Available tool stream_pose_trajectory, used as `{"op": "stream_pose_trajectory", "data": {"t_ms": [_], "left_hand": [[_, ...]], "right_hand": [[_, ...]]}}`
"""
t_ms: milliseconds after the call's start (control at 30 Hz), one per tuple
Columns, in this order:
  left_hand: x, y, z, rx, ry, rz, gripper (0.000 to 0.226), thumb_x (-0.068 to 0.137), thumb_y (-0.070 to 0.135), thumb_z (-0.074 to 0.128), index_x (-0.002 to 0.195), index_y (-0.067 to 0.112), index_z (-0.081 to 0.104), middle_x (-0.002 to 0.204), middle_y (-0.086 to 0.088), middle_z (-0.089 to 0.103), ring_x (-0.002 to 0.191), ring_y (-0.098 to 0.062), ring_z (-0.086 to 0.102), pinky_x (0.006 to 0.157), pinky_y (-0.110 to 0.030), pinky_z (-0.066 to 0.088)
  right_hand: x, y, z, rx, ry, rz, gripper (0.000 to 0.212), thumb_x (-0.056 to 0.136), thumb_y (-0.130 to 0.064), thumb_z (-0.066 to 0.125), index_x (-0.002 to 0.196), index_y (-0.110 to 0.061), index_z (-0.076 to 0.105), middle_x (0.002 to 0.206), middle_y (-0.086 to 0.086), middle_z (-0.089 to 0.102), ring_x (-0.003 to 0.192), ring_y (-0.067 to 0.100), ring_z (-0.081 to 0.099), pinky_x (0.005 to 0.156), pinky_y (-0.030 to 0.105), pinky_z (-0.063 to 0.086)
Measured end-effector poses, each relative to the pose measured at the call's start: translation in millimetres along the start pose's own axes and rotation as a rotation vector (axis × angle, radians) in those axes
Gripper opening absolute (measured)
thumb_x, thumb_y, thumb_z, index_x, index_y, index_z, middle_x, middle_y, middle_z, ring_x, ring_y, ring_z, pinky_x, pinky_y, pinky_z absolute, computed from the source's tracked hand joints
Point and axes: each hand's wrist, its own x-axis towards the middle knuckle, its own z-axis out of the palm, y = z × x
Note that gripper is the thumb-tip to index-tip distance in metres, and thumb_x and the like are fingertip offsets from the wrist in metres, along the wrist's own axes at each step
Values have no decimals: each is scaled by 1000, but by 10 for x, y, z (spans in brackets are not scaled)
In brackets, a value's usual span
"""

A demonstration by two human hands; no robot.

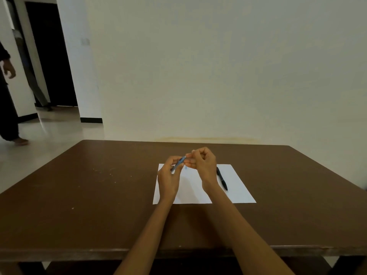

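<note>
Holds a blue pen (pixel 178 164) in both hands, raised over the far left part of a white sheet of paper (pixel 238 189), clear of the sheet; grips the lower barrel in the left hand (pixel 168 176), fingers curled round it; pinches the upper end with the right hand (pixel 203 162), fingertips closed on it, the other fingers curled towards the palm; tilts the pen, lower end towards the near left, upper end towards the far right; brings the two hands close together at the pen. Cannot tell cap from tip under the right fingers; makes out a small pale-blue spot just below them, too blurred to name.

Reaches both bare forearms from the near edge across a brown table (pixel 89 195); has the sheet lying flat near the table's middle, long side across. Has a black pen (pixel 222 178) lying on the right half of the sheet, slanted, narrow end towards the near right, far end hidden behind the right wrist; apart from the blue pen.

Faces a pale wall (pixel 218 66) just beyond the far table edge; looks past it on the left to a dark doorway (pixel 51 56), a wall switch (pixel 85 41) beside it, a shiny pale floor (pixel 59 132); catches another person (pixel 8 108) at the left edge, dark clothes, barefoot, one hand hanging.
</note>
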Motion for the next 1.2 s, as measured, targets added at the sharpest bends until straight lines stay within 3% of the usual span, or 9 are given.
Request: {"op": "stream_pose_trajectory", "data": {"t_ms": [333,433,733,967,1200], "left_hand": [[-15,-6,-13,-2,-32,44,19,85,11,65,104,15,62,94,13,59,79,2,56,69,3,43],[-10,-4,-16,-6,-30,41,19,85,11,65,103,17,62,95,12,60,81,-2,58,66,-2,46],[-9,1,-22,-4,-38,23,21,88,11,61,109,10,62,104,-1,66,91,-8,58,79,-13,46],[-28,26,-37,4,-70,-6,24,90,14,57,114,11,61,110,-3,65,98,-13,59,83,-19,47],[-26,53,-41,33,-71,-39,27,91,16,57,116,8,59,115,-10,64,106,-23,59,94,-36,50]], "right_hand": [[-31,-22,-30,-51,-44,-22,14,93,-16,55,85,-5,56,79,10,72,70,21,72,64,25,59],[-38,-31,-20,-106,-69,-53,13,92,-14,57,87,-3,59,82,13,70,72,22,72,67,25,59],[-65,-70,-53,-162,-178,-80,12,90,-18,61,93,-9,67,87,12,71,78,20,70,69,22,58],[-83,-98,-75,-129,-163,-78,13,94,-19,54,97,-8,60,89,12,71,75,18,71,69,22,58],[-84,-117,-87,-96,-160,-77,15,96,-17,50,97,-3,56,89,16,71,76,24,72,70,28,59]]}}
